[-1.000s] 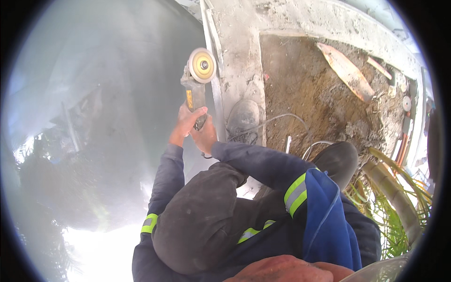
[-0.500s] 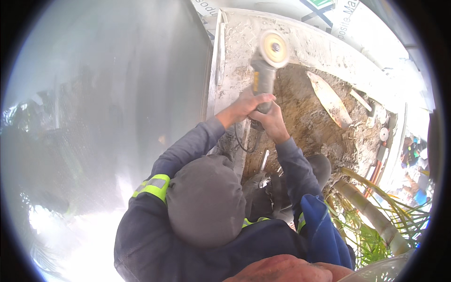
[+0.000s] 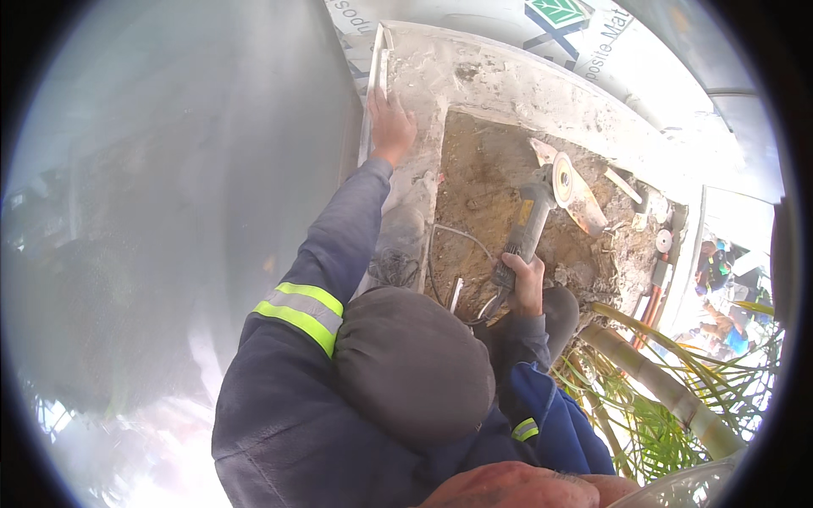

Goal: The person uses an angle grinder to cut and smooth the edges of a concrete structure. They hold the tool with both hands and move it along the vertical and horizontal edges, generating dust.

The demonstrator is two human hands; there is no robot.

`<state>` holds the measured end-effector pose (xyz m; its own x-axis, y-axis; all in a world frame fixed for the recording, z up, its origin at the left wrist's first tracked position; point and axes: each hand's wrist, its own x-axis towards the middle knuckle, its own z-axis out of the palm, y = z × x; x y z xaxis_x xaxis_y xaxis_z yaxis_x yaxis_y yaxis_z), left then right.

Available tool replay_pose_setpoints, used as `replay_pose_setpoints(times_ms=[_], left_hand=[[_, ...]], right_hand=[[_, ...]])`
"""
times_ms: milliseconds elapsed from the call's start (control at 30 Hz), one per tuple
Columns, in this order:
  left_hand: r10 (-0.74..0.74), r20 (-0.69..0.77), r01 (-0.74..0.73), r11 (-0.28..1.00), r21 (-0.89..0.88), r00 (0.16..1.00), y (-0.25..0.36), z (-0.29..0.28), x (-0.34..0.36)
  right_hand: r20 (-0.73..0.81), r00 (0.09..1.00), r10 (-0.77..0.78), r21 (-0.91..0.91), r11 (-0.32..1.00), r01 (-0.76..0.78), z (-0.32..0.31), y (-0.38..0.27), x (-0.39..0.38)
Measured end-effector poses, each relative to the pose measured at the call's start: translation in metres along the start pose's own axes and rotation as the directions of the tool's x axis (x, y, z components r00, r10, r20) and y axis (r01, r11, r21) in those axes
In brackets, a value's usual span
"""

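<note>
My right hand (image 3: pixel 528 286) is wrapped round the rear body of an angle grinder (image 3: pixel 530 217). The grinder points up and right over bare soil, and its pale yellow disc (image 3: pixel 562 179) faces me in front of a long pale pointed piece (image 3: pixel 586 207). Farther up and left, my left hand (image 3: pixel 392 129) lies flat with nothing in it. Its fingertips touch the left edge of a pale, dusty concrete ledge (image 3: pixel 500 72), beside a narrow upright trim. A cord (image 3: pixel 464 233) loops on the ground left of the grinder.
A tall grey glossy panel (image 3: pixel 212 169) stands close along the left. White printed sheeting (image 3: pixel 584 51) lies beyond the ledge. My grey-clad knee (image 3: pixel 411 364) rises between my arms. Palm stems (image 3: pixel 656 381), reddish pipes (image 3: pixel 650 306) and a small white disc (image 3: pixel 663 240) are at right.
Both hands were on the grinder over the ledge. The left has let go and moved up and left onto the ledge's edge; the right has brought the grinder down and right over the soil.
</note>
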<state>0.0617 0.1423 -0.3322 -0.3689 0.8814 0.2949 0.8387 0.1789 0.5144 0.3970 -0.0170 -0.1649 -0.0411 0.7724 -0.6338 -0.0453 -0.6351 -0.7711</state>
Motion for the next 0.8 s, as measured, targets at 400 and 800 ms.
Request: replay_pose_setpoints(times_ms=[400,800], left_hand=[[0.122,0.336,0.148,0.724,-0.674,0.934,0.082,0.026,-0.092],[0.106,0.083,-0.105,0.994,-0.018,0.991,-0.013,0.029,0.104]], right_hand=[[-0.097,0.99,-0.105,0.043,0.993,0.109,0.003,-0.026,-0.008],[-0.105,0.977,-0.185,-0.044,0.982,0.182,-0.002,-0.055,-0.018]])
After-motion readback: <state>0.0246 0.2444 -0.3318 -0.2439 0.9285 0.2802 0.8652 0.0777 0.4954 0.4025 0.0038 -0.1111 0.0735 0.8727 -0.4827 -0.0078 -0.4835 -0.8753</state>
